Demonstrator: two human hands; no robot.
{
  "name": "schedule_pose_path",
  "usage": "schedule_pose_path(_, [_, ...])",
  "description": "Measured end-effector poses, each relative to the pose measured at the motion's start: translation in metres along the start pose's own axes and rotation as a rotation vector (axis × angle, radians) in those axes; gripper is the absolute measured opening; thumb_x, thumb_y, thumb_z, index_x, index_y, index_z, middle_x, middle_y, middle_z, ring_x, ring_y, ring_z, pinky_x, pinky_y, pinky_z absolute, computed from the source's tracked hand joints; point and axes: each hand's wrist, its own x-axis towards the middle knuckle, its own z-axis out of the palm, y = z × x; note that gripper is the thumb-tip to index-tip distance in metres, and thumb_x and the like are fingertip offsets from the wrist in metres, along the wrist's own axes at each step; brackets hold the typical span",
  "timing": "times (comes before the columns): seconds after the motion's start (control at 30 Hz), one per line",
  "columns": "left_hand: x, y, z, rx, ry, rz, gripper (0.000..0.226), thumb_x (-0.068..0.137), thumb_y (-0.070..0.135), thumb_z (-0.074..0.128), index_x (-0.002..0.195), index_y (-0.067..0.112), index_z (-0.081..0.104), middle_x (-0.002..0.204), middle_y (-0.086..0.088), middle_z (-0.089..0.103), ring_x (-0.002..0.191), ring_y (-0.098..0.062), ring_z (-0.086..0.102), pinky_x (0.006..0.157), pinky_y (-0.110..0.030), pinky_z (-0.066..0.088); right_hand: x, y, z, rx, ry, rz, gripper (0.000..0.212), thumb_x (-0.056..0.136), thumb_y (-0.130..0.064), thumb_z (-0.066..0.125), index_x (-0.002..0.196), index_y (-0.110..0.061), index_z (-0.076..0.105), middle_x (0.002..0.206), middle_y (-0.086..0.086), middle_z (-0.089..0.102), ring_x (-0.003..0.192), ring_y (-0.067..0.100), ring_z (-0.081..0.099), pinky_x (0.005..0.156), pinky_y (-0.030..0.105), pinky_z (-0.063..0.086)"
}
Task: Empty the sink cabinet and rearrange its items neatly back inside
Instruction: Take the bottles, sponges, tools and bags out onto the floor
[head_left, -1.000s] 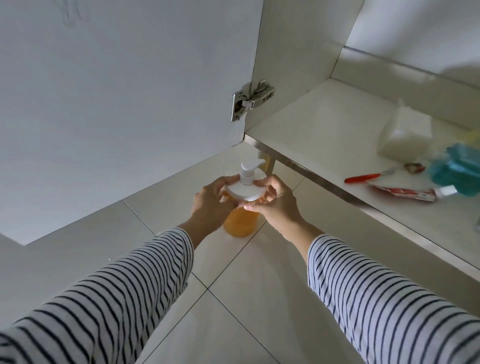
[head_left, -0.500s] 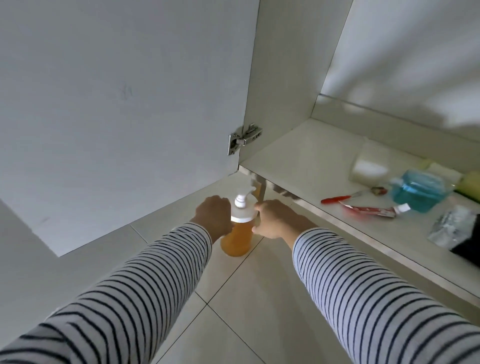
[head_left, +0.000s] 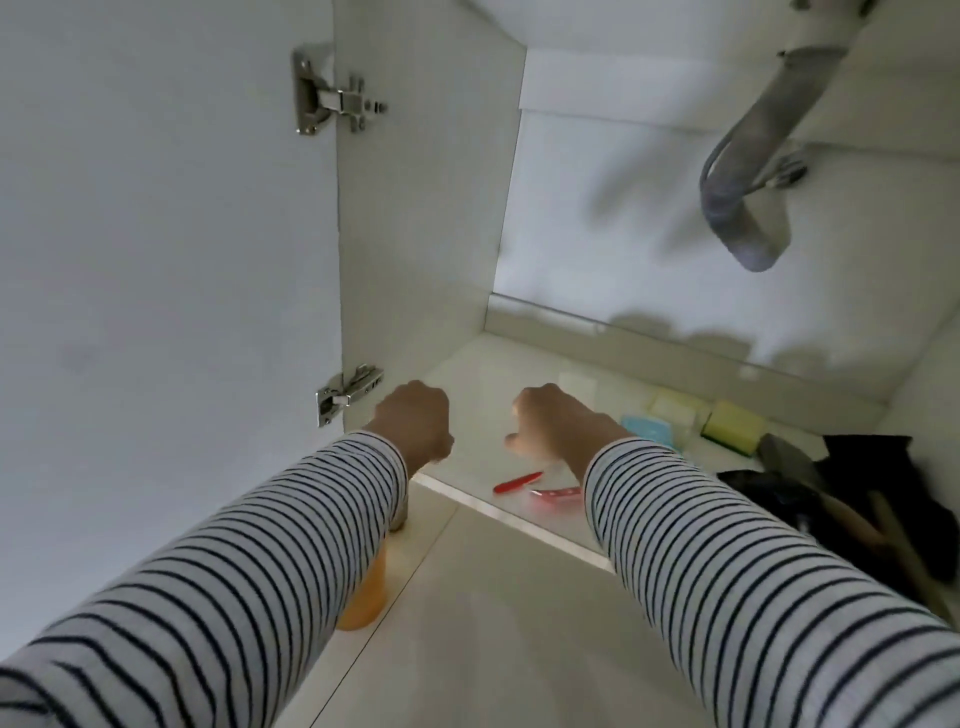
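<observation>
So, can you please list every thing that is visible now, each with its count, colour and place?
soap bottle: 1, orange, on the floor tiles, mostly hidden under the left sleeve
toothbrush: 1, red handle, cabinet floor near the front edge
toothpaste tube: 1, red and white, beside the toothbrush
sponges: about 2, yellow, cabinet floor at the back
blue item: 1, behind the right wrist, unclear
dark cloth: 1, black, right side
drain hose: 1, grey, above
hinges: 2, metal, door edge
left hand: 1, curled, holding nothing seen
right hand: 1, curled, reaching in

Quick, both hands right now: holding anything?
Left hand: fingers curled, holding nothing visible.
Right hand: fingers loosely curled, nothing visible in it.
</observation>
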Motion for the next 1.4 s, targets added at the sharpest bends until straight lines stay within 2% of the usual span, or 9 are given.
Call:
schedule_pose_path(0.13, [0.033, 0.043, -0.009, -0.105, 0.001, 0.07, 0.059, 0.089, 0.043, 0.057, 0.137, 0.012, 0.043, 0.136, -0.011, 0.048, 0.123, -0.026, 0.048, 0.099, -0.035, 0.042, 0.018, 0.05, -0.015, 0.104, 0.073, 0.08, 0.047, 0.089, -0.03, 0.055, 0.129, -0.006, 0.051, 0.128, 0.013, 0.056, 0.113, 0.026, 0.056, 0.086, 0.03, 0.045])
schedule_pose_path(0.23, [0.063, 0.067, -0.002, -0.185, -0.034, 0.107, 0.067, 0.089, 0.047, 0.054, 0.145, 0.017, 0.031, 0.144, -0.01, 0.041, 0.132, -0.025, 0.041, 0.105, -0.036, 0.037, 0.035, 0.086, -0.013, 0.245, 0.103, 0.131, 0.06, 0.09, -0.035, 0.056, 0.143, -0.015, 0.037, 0.142, 0.011, 0.046, 0.13, 0.024, 0.044, 0.102, 0.03, 0.038])
schedule_pose_path(0.47, [0.147, 0.104, 0.045, -0.388, -0.163, 0.12, 0.066, 0.093, 0.05, 0.045, 0.149, 0.027, 0.017, 0.149, -0.008, 0.036, 0.135, -0.026, 0.036, 0.109, -0.036, 0.033, 0.099, 0.157, 0.019, 0.52, 0.165, 0.183, 0.065, 0.089, -0.036, 0.06, 0.145, -0.024, 0.031, 0.146, 0.008, 0.042, 0.134, 0.023, 0.039, 0.104, 0.027, 0.034])
schedule_pose_path(0.67, [0.199, 0.124, 0.093, -0.6, -0.274, 0.08, 0.06, 0.094, 0.051, 0.039, 0.148, 0.038, 0.013, 0.151, -0.007, 0.033, 0.133, -0.028, 0.04, 0.109, -0.037, 0.033, 0.146, 0.184, 0.041, 0.63, 0.107, 0.187, 0.068, 0.085, -0.033, 0.066, 0.144, -0.027, 0.034, 0.146, 0.005, 0.041, 0.13, 0.022, 0.044, 0.098, 0.026, 0.037])
schedule_pose_path(0.87, [0.21, 0.128, 0.118, -0.986, -0.293, 0.094, 0.052, 0.099, 0.041, 0.033, 0.148, 0.038, 0.013, 0.158, 0.0, 0.014, 0.145, -0.023, 0.017, 0.117, -0.043, 0.019, 0.179, 0.188, 0.048, 0.652, -0.008, 0.21, 0.07, 0.082, -0.04, 0.069, 0.143, -0.031, 0.037, 0.15, 0.001, 0.037, 0.132, 0.024, 0.043, 0.106, 0.034, 0.038])
schedule_pose_path(1.03, [0.196, 0.121, 0.117, -1.292, -0.209, 0.018, 0.049, 0.099, 0.033, 0.041, 0.144, 0.041, 0.026, 0.152, -0.002, 0.031, 0.134, -0.025, 0.037, 0.11, -0.046, 0.033, 0.177, 0.184, 0.056, 0.799, 0.061, 0.168, 0.07, 0.079, -0.03, 0.074, 0.14, -0.038, 0.04, 0.148, 0.004, 0.04, 0.133, 0.023, 0.042, 0.104, 0.03, 0.038])
schedule_pose_path(1.13, [0.184, 0.106, 0.107, -1.422, -0.11, 0.018, 0.051, 0.096, 0.023, 0.049, 0.143, 0.036, 0.033, 0.132, -0.007, 0.054, 0.108, -0.025, 0.057, 0.082, -0.037, 0.049, 0.171, 0.17, 0.056, 0.845, 0.15, 0.087, 0.07, 0.077, -0.025, 0.076, 0.133, -0.049, 0.043, 0.146, -0.001, 0.044, 0.132, 0.018, 0.041, 0.107, 0.037, 0.041])
schedule_pose_path(1.27, [0.153, 0.072, 0.085, -1.479, 0.003, 0.091, 0.049, 0.09, 0.021, 0.061, 0.131, 0.042, 0.044, 0.138, -0.004, 0.05, 0.123, -0.023, 0.05, 0.08, -0.037, 0.049, 0.15, 0.134, 0.049, 0.917, 0.23, -0.053, 0.067, 0.073, -0.021, 0.079, 0.123, -0.055, 0.05, 0.137, -0.006, 0.054, 0.112, 0.015, 0.059, 0.1, 0.036, 0.048])
schedule_pose_path(1.4, [0.097, 0.025, 0.053, -1.443, 0.112, 0.164, 0.037, 0.086, 0.014, 0.064, 0.107, 0.042, 0.05, 0.114, 0.014, 0.054, 0.102, -0.001, 0.052, 0.077, -0.032, 0.053, 0.112, 0.082, 0.033, 1.036, 0.225, -0.247, 0.057, 0.074, -0.006, 0.077, 0.117, -0.039, 0.061, 0.121, -0.004, 0.064, 0.09, 0.012, 0.069, 0.08, 0.03, 0.058])
